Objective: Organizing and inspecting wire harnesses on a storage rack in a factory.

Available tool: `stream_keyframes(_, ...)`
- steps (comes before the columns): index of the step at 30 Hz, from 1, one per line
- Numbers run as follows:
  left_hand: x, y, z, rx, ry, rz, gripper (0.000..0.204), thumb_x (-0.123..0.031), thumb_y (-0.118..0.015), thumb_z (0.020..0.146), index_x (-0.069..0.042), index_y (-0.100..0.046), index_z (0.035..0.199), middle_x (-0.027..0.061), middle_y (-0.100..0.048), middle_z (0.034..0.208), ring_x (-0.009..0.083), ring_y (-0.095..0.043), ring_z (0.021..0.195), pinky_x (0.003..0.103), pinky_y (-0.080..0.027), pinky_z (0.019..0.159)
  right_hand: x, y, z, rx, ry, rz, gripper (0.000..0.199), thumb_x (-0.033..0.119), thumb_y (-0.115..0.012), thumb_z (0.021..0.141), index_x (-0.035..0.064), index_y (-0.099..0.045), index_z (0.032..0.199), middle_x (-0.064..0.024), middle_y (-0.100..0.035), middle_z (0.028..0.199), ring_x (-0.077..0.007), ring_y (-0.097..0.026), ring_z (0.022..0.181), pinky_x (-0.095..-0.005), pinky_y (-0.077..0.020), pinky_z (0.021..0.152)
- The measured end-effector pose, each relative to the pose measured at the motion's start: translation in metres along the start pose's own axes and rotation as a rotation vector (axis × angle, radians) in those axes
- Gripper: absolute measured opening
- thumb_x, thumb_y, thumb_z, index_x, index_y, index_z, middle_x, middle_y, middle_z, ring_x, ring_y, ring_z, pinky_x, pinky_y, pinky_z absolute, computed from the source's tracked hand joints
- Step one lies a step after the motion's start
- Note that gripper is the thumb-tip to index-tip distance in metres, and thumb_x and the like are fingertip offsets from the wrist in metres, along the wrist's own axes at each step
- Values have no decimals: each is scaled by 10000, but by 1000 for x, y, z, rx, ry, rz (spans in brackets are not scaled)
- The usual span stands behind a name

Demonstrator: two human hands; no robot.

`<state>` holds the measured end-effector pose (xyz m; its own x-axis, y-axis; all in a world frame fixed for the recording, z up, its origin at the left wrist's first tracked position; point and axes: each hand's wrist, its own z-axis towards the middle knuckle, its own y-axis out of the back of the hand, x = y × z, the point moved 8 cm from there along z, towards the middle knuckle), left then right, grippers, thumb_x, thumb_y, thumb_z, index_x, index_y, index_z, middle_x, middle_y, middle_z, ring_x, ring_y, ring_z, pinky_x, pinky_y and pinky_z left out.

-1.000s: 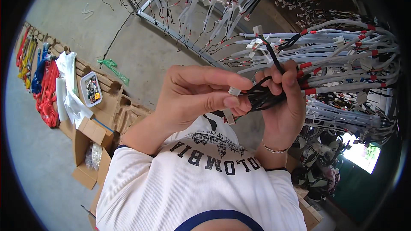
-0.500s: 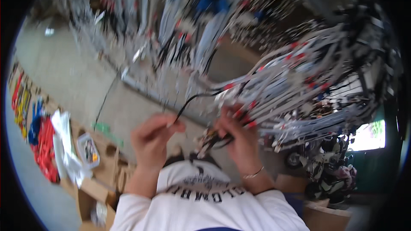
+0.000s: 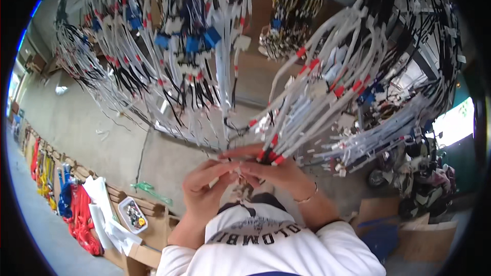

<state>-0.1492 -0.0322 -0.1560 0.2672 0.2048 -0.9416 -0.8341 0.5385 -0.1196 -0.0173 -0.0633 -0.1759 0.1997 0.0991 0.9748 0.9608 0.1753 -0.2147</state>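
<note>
My left hand [image 3: 207,176] is closed in a pinch at chest height, its fingertips meeting those of my right hand. Between them a small pale tip shows; the wire it pinches is mostly hidden by fingers. My right hand [image 3: 279,175] is closed round the lower ends of a bundle of white-sleeved wires [image 3: 312,122] with red bands. These wires run up and to the right to a hanging cluster. Some short loose ends [image 3: 241,190] show below the hands, blurred.
More wire harnesses [image 3: 179,71] with blue connectors [image 3: 192,44] hang ahead from a metal frame. At left lie red wire bundles [image 3: 84,220], white sheets and a white tray [image 3: 120,214] of small parts on cardboard. A motorbike [image 3: 424,179] stands right, by cardboard boxes [image 3: 427,240].
My left hand, which pinched the end of a black wire apart from the bundle, has come right to meet my right hand. The view has turned and grown sharper.
</note>
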Motion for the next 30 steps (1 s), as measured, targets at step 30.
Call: stream_keyframes(30, 27, -1, 4, 23, 144, -414, 258, 16, -781, 657, 78, -675, 884, 138, -590, 855, 202, -557, 797, 272, -433, 672, 7, 0, -14, -150, 94, -39, 70, -5, -664, 834, -13, -616, 885, -29, -542, 766, -41, -488, 524, -174, -366, 458)
